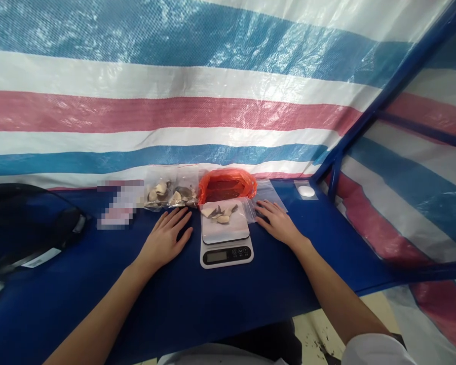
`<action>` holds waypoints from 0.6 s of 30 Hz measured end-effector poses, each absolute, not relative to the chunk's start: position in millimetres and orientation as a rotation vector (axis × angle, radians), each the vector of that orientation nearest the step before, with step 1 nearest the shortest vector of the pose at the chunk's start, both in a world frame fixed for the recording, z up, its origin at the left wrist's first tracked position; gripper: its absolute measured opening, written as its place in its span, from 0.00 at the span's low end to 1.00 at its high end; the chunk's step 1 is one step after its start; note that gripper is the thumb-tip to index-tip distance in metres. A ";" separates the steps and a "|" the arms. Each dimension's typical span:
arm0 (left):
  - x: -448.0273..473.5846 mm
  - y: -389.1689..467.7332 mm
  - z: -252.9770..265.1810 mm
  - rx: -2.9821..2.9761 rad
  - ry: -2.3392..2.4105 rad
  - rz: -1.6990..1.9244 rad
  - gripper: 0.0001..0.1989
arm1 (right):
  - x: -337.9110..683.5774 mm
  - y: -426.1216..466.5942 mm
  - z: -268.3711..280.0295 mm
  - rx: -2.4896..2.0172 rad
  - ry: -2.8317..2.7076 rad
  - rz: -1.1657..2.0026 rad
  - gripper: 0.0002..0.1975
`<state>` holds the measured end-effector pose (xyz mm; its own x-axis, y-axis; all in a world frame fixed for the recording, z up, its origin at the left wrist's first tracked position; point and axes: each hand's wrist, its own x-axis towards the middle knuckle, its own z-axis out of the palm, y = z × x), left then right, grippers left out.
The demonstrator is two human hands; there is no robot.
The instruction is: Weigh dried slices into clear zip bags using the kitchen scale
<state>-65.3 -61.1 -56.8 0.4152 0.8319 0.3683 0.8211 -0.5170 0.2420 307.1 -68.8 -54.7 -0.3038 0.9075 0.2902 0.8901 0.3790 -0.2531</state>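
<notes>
A white digital kitchen scale rests on the blue table, its display dark. On its platform lies a clear plastic bag with several pale, dark-edged dried slices; I cannot tell their kind. My left hand lies flat left of the scale, fingers spread, fingertips near two clear bags of similar pieces. Right of the scale, my right hand lies with fingers apart, fingertips at the edge of a flat clear zip bag. Behind the scale stands an opened orange-red plastic bag, its contents dark and unclear.
A small clear packet with a round white item lies at the back right. On the left sit a black bag-like object and a blurred-out paper. Striped plastic sheeting and a blue metal frame enclose the table.
</notes>
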 end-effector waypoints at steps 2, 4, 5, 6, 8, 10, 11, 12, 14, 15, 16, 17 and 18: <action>-65.5 -62.1 -58.5 2.617 1.558 0.660 0.28 | 305.8 -70.0 -61.4 -1.588 -2.306 0.020 0.22; -65.8 -62.5 -59.3 2.612 1.570 0.619 0.29 | 305.3 -70.6 -65.0 -1.616 -2.328 0.005 0.23; -65.9 -62.5 -59.5 2.613 1.574 0.599 0.29 | 305.2 -70.7 -65.7 -1.626 -2.337 0.002 0.24; -66.0 -62.4 -59.6 2.616 1.578 0.581 0.29 | 305.0 -70.8 -65.9 -1.635 -2.344 0.000 0.24; -66.1 -62.0 -59.7 2.623 1.588 0.555 0.29 | 304.6 -70.9 -65.5 -1.650 -2.352 -0.003 0.25; -66.2 -61.5 -60.0 2.625 1.589 0.544 0.29 | 304.0 -70.9 -64.9 -1.668 -2.354 -0.006 0.25; -66.2 -61.3 -60.1 2.623 1.585 0.545 0.29 | 303.7 -71.0 -64.6 -1.675 -2.355 -0.006 0.25; -66.2 -61.1 -60.4 2.619 1.583 0.551 0.29 | 303.4 -71.1 -64.4 -1.679 -2.354 -0.007 0.25; -66.2 -61.0 -60.9 2.612 1.583 0.560 0.29 | 303.1 -71.3 -64.0 -1.680 -2.352 -0.004 0.25; -66.2 -60.9 -61.2 2.612 1.587 0.556 0.29 | 303.0 -71.4 -63.8 -1.679 -2.351 -0.002 0.25; -66.1 -60.9 -61.4 2.616 1.593 0.548 0.30 | 302.9 -71.5 -63.7 -1.680 -2.351 0.000 0.25; -66.0 -61.0 -61.6 2.622 1.598 0.538 0.30 | 302.9 -71.5 -63.6 -1.682 -2.351 0.000 0.25; -65.8 -61.0 -61.7 2.630 1.602 0.528 0.30 | 302.8 -71.6 -63.5 -1.685 -2.352 -0.002 0.25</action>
<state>-65.8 -61.0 -61.7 0.4168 0.8662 0.2757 0.8603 -0.4739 0.1880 302.8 -71.6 -63.5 -0.3010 0.9323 0.2005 0.9326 0.3317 -0.1421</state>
